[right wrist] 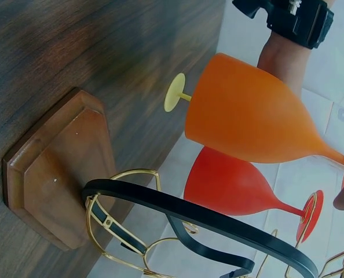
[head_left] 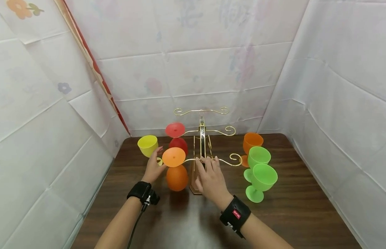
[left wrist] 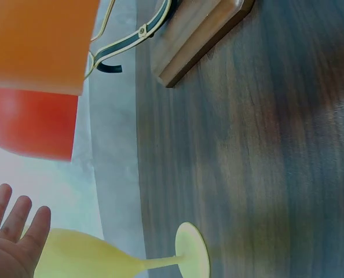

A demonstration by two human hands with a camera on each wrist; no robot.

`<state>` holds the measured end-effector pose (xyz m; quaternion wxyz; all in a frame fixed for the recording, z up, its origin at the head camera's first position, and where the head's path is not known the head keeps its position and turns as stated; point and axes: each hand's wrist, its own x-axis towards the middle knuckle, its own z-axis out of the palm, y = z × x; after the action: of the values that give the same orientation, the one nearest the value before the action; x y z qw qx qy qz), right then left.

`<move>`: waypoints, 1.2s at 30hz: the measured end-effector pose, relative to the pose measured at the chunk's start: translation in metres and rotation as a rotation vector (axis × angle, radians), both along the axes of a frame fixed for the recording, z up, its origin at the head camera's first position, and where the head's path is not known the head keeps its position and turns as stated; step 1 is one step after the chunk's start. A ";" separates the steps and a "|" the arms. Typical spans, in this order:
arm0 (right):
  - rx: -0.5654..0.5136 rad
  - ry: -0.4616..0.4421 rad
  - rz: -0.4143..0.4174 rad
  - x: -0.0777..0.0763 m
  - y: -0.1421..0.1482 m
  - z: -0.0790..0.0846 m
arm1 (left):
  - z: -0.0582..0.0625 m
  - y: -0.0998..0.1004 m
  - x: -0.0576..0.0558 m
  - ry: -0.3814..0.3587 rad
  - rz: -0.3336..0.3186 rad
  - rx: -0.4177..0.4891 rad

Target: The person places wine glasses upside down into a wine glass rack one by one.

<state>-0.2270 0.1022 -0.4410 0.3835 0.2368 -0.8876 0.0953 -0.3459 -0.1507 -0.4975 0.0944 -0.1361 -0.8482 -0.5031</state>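
Observation:
An orange goblet (head_left: pixel 177 178) hangs upside down from the front left arm of a gold wire glass rack (head_left: pixel 203 138), its foot on top. Behind it a red goblet (right wrist: pixel 224 182) hangs the same way. My left hand (head_left: pixel 153 169) is just left of the orange goblet, fingers spread and relaxed. In the left wrist view its fingers extend beside an upright yellow goblet (left wrist: pixel 91 255). My right hand (head_left: pixel 211 180) holds the rack's front wire near the middle, fingers over it and thumb lower down. Only its fingertips show in the right wrist view, at the right edge.
The rack's wooden base (right wrist: pixel 62 174) stands on the dark wood table (head_left: pixel 292 193). On the right stand an orange goblet (head_left: pixel 253 140) and two green goblets (head_left: pixel 264 176), all upright. Curled wire arms (head_left: pixel 230 130) stick out on the rack's right side. White sheets (head_left: pixel 193 76) enclose the table.

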 end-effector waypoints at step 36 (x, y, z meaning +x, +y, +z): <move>0.008 -0.033 0.006 0.003 0.001 0.002 | -0.018 -0.049 0.005 0.100 0.400 0.128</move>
<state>-0.2238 0.1033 -0.4389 0.3676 0.2396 -0.8934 0.0967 -0.3411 -0.1998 -0.5156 0.2428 0.0163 -0.8190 -0.5196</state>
